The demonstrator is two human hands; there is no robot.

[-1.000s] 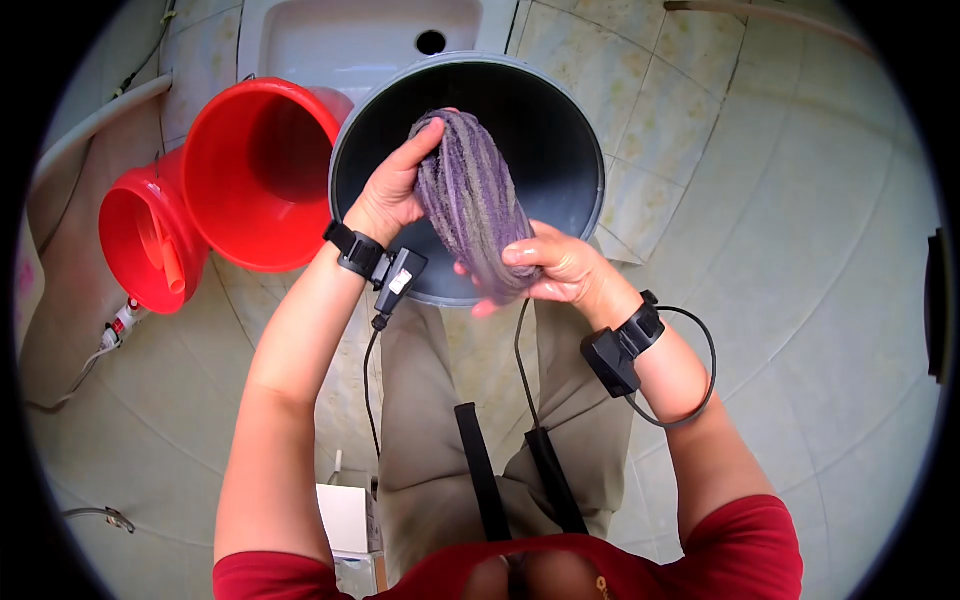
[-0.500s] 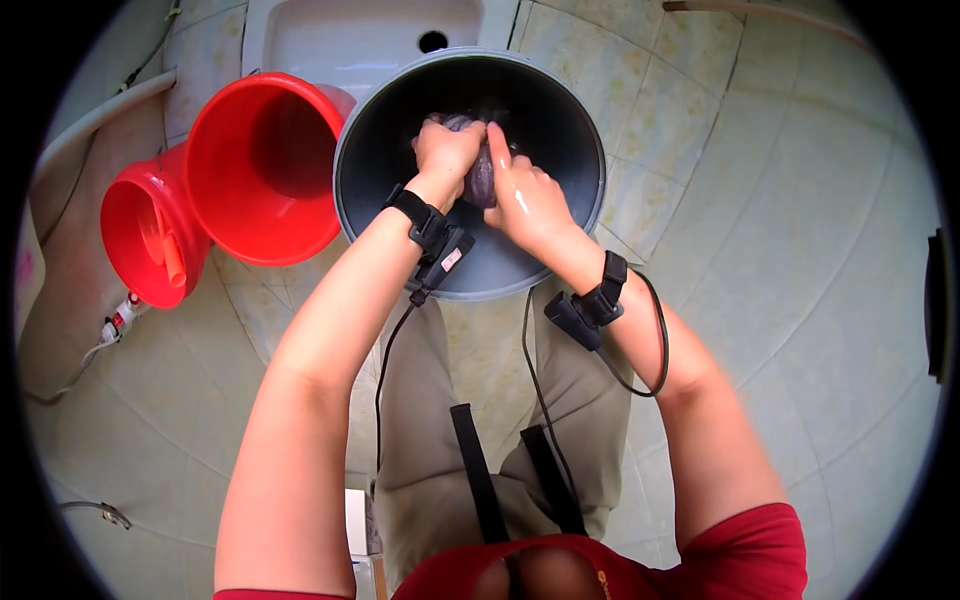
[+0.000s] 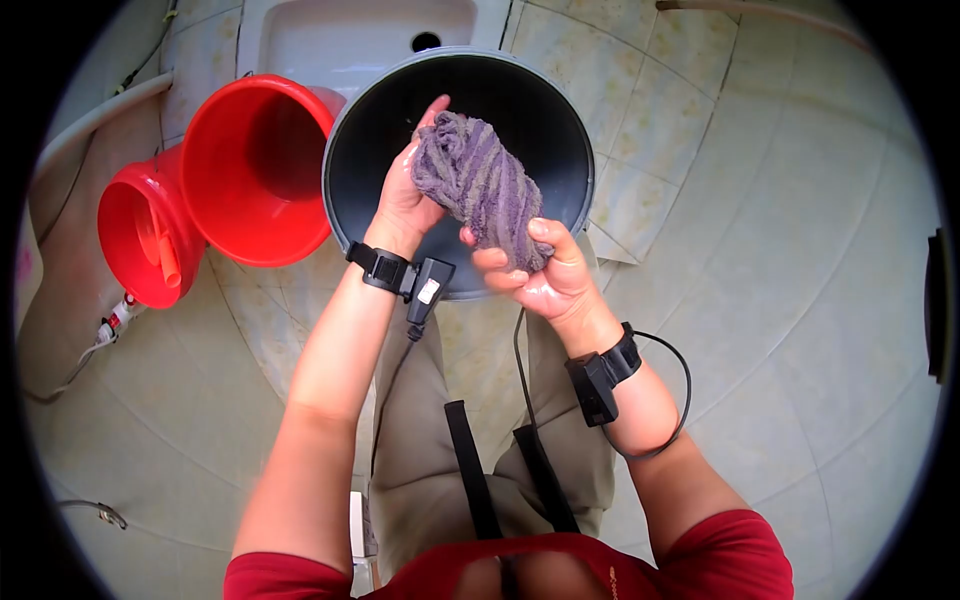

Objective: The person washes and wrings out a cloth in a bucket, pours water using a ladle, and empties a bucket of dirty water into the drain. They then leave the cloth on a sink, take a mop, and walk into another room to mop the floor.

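Observation:
A wet, twisted purple-and-grey striped towel [image 3: 485,185] is held in both hands above a large grey bucket [image 3: 585,120]. My left hand [image 3: 405,190] cradles its upper left end, with the palm against the cloth and some fingers hidden behind it. At the lower right end, my right hand [image 3: 545,275] is closed around the towel, thumb on top. Both hands look wet. The bucket's inside is dark, and the towel covers part of it.
Left of the grey bucket stand a red bucket [image 3: 190,185] and a smaller red pail [image 3: 110,240] with a red dipper in it. A white basin [image 3: 370,30] with a drain hole lies behind. Cables [image 3: 685,400] hang from both wrist straps.
Both hands have lifted the towel from inside the grey bucket up towards me. The right hand has turned palm up around its lower end; the left hand's fingers have straightened.

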